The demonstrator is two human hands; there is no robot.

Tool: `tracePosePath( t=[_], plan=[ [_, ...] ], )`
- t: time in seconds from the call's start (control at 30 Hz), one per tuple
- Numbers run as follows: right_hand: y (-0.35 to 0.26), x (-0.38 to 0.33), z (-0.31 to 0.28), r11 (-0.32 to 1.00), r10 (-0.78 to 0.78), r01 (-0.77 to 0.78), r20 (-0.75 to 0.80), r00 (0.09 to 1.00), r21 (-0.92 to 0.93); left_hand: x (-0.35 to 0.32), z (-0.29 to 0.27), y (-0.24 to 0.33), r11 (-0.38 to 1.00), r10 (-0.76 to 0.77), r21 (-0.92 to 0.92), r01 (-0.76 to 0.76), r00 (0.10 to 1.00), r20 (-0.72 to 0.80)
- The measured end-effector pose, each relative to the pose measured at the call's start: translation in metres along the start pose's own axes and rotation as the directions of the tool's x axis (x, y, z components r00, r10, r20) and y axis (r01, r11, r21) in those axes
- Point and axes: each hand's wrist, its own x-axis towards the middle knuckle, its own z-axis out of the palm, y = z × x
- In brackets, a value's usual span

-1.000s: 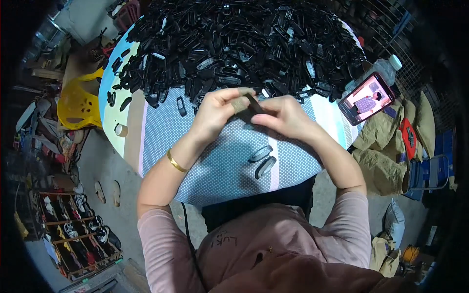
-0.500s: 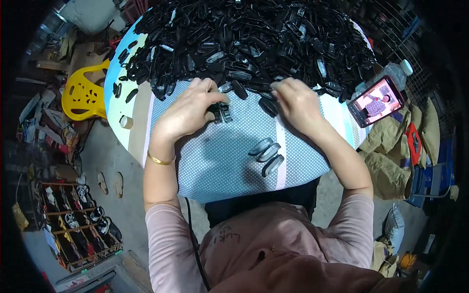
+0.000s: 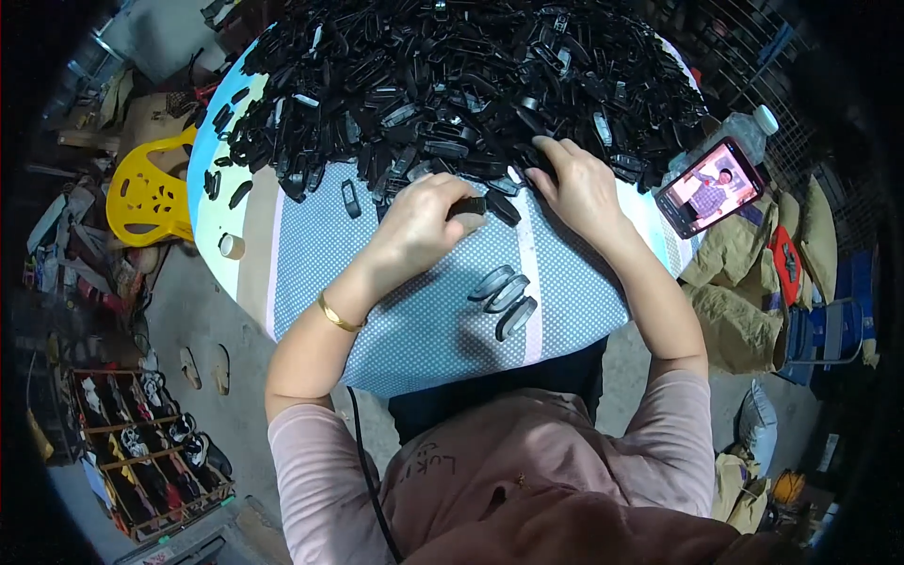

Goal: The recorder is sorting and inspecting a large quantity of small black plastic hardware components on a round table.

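L hand [image 3: 424, 221] closed on small black plastic piece [image 3: 468, 207], table ctr | R hand [image 3: 576, 184] at 1 o'clock of it, fingers curled into edge of black parts pile [image 3: 452, 75], grip: can't tell | 3 finished pieces [image 3: 504, 299] at 6 o'clock on dotted cloth [image 3: 414, 320] | phone [image 3: 708, 186] at 3 o'clock

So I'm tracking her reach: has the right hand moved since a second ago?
Yes. The right hand has gone from beside the left hand, over the dotted cloth, up to the black pile.
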Motion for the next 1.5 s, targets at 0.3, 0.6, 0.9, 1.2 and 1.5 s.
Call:
tracePosePath(
  t=[0.3,0.6,0.9,1.2,1.5],
  plan=[
    [-0.003,0.013,-0.004,0.982,-0.057,0.043,0.074,0.996,0.184,0.0,0.011,-0.007,0.281,-0.405,-0.822,0.495,0.838,0.366],
    [0.01,0.049,0.007,0.994,-0.103,0.103,-0.016,0.995,-0.028,0.004,0.013,-0.008,0.146,-0.475,-0.871,0.469,0.806,0.355],
    [0.007,0.042,-0.003,0.932,-0.037,0.082,-0.132,0.991,0.354,0.003,0.013,-0.015,0.124,-0.568,-0.92,0.371,0.787,0.241],
    [-0.037,0.019,-0.006,0.706,-0.115,0.043,0.054,0.992,0.707,0.002,0.018,-0.013,0.213,-0.528,-0.942,0.259,0.842,0.112],
    [-0.047,0.01,0.007,0.854,-0.319,0.419,-0.325,0.89,0.308,0.001,0.024,-0.007,0.282,-0.55,-0.937,0.206,0.835,0.018]
  ],
)
